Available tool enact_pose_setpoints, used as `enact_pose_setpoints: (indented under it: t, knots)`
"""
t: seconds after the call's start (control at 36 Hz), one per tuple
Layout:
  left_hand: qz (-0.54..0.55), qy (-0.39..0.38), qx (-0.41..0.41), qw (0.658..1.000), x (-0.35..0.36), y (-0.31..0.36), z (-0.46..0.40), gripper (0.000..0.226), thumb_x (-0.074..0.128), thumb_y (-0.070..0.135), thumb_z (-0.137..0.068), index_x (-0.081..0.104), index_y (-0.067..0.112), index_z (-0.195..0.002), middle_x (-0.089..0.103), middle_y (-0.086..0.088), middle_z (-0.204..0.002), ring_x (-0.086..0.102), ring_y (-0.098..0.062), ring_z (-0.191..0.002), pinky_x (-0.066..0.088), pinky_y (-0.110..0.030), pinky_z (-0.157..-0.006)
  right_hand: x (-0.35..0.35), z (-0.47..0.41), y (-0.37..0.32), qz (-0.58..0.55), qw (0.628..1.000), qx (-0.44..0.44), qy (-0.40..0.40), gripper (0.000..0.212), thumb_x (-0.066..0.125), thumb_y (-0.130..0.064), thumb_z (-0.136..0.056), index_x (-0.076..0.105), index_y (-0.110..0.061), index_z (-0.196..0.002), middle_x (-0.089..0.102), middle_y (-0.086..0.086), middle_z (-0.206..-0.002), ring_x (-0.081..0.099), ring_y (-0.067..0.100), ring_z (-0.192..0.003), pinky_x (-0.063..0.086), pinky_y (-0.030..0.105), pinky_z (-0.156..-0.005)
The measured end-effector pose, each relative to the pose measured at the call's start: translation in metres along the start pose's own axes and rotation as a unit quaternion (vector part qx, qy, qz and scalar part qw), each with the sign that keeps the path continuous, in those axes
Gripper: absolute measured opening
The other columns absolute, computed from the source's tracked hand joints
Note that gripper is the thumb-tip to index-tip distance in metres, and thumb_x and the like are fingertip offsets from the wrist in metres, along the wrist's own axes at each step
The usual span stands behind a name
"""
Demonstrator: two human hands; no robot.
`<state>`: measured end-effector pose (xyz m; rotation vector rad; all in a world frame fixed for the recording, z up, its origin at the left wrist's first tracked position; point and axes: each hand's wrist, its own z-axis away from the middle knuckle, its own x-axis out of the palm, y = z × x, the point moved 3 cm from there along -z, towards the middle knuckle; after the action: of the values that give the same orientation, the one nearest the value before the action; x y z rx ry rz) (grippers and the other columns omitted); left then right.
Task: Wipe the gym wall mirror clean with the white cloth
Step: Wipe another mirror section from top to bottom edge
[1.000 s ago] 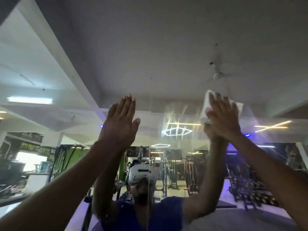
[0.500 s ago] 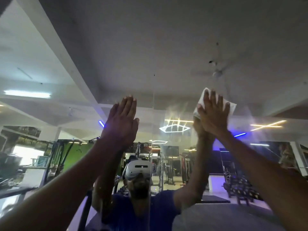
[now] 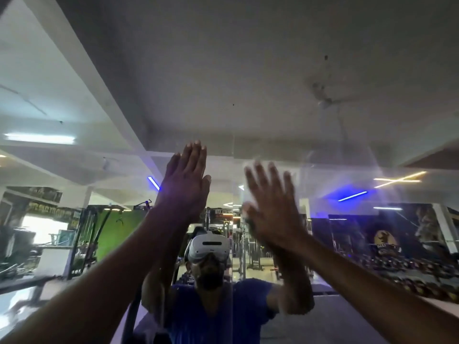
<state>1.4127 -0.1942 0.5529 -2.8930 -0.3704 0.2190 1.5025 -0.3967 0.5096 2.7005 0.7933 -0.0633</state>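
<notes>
1. Left hand [image 3: 185, 184]: fingers straight and together, flat on the large reflective gym wall mirror [image 3: 347, 194].
2. Right hand [image 3: 272, 209]: blurred, fingers spread on the glass.
3. White cloth: hidden; grasp undeterminable.

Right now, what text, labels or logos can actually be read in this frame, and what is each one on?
None reads.
Banner, reflected left in the mirror: yellowish lettering, blurred and reversed.
Poster, reflected right: round yellow emblem, wording too small.
Sign between the hands: blurred.
Headset: small mark, illegible.
</notes>
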Motion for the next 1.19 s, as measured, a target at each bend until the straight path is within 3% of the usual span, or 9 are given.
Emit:
enact_pose_setpoints:
  t: [0.11, 0.19, 0.28, 0.42, 0.56, 0.81, 1.0, 1.11, 1.19]
  knots:
    - [0.003, -0.011, 0.007, 1.000, 0.000, 0.002, 0.008, 0.077, 0.010, 0.043, -0.100, 0.013, 0.005, -0.167, 0.008, -0.013, -0.175, 0.007, -0.027, -0.163, 0.006, -0.045, -0.131, -0.005, 0.006, 0.014, -0.019, 0.994, -0.098, -0.037, 0.071, 0.006, -0.063, -0.105, -0.001, -0.034, -0.170, -0.007, -0.002, -0.178, -0.010, 0.025, -0.164, -0.004, 0.058, -0.131]
    - [-0.011, -0.014, 0.013, 1.000, 0.000, 0.000, 0.014, 0.077, 0.008, 0.043, -0.100, 0.012, 0.006, -0.167, 0.007, -0.012, -0.175, 0.006, -0.027, -0.163, 0.006, -0.045, -0.131, -0.012, -0.062, 0.045, 0.028, 0.999, -0.029, -0.002, 0.066, 0.009, -0.059, -0.107, -0.009, -0.039, -0.167, 0.014, 0.003, -0.177, 0.014, 0.033, -0.163, 0.003, 0.052, -0.130]
    - [-0.006, -0.023, 0.014, 1.000, -0.002, -0.001, 0.020, 0.078, 0.003, 0.043, -0.098, 0.007, 0.009, -0.168, 0.001, -0.009, -0.176, 0.000, -0.023, -0.163, 0.002, -0.042, -0.131, -0.017, -0.096, 0.043, 0.035, 0.997, 0.069, 0.031, 0.073, -0.002, -0.064, -0.105, 0.009, -0.032, -0.170, 0.017, 0.002, -0.177, 0.015, 0.033, -0.163, 0.006, 0.056, -0.129]
    - [0.015, -0.024, 0.012, 1.000, -0.005, -0.001, 0.027, 0.076, 0.006, 0.043, -0.100, 0.006, 0.009, -0.168, 0.000, -0.009, -0.176, -0.003, -0.023, -0.163, -0.001, -0.042, -0.131, 0.003, 0.020, -0.026, -0.042, 0.999, 0.009, 0.005, 0.075, 0.002, -0.063, -0.106, 0.003, -0.026, -0.171, -0.006, 0.003, -0.179, -0.009, 0.030, -0.164, 0.001, 0.063, -0.130]
    - [-0.020, -0.030, 0.010, 0.999, -0.006, 0.000, 0.039, 0.072, 0.013, 0.038, -0.103, 0.005, 0.007, -0.168, 0.000, -0.011, -0.176, -0.002, -0.025, -0.163, 0.001, -0.044, -0.132, 0.015, 0.105, -0.033, -0.052, 0.996, -0.066, -0.044, 0.070, 0.011, -0.059, -0.108, 0.012, -0.026, -0.171, 0.001, 0.004, -0.179, 0.001, 0.033, -0.164, 0.012, 0.070, -0.126]
    - [-0.009, -0.023, 0.016, 1.000, -0.002, -0.004, 0.040, 0.074, 0.010, 0.042, -0.102, 0.007, 0.007, -0.168, 0.001, -0.010, -0.175, -0.001, -0.025, -0.163, -0.002, -0.042, -0.131, -0.016, -0.093, 0.051, 0.020, 0.996, 0.087, 0.022, 0.084, -0.008, -0.067, -0.103, 0.020, -0.024, -0.170, 0.017, 0.006, -0.177, 0.013, 0.037, -0.163, 0.010, 0.061, -0.129]
    - [0.006, -0.027, -0.007, 1.000, -0.003, 0.004, 0.046, 0.073, 0.013, 0.041, -0.104, 0.000, 0.008, -0.168, -0.006, -0.010, -0.176, -0.009, -0.025, -0.163, -0.005, -0.043, -0.131, 0.010, 0.094, -0.031, -0.058, 0.997, -0.021, -0.043, 0.077, 0.006, -0.064, -0.105, 0.006, -0.024, -0.171, -0.004, 0.005, -0.179, -0.006, 0.034, -0.164, 0.005, 0.069, -0.128]
    - [0.007, -0.034, -0.004, 0.999, -0.004, 0.002, 0.053, 0.074, 0.013, 0.044, -0.103, 0.000, 0.010, -0.168, -0.005, -0.009, -0.175, -0.008, -0.023, -0.162, -0.004, -0.042, -0.131, 0.004, 0.082, 0.031, -0.006, 0.994, -0.081, -0.069, 0.071, 0.009, -0.061, -0.107, 0.007, -0.029, -0.171, 0.002, 0.002, -0.179, 0.002, 0.032, -0.165, 0.002, 0.062, -0.130]
    - [0.006, -0.023, 0.010, 1.000, -0.006, 0.000, 0.055, 0.075, 0.012, 0.044, -0.101, 0.006, 0.009, -0.167, 0.002, -0.010, -0.175, -0.001, -0.024, -0.163, -0.003, -0.041, -0.129, -0.011, 0.005, 0.096, 0.052, 0.998, 0.031, -0.020, 0.071, 0.025, -0.054, -0.104, 0.008, -0.031, -0.169, 0.018, 0.004, -0.177, 0.020, 0.035, -0.161, 0.015, 0.060, -0.128]
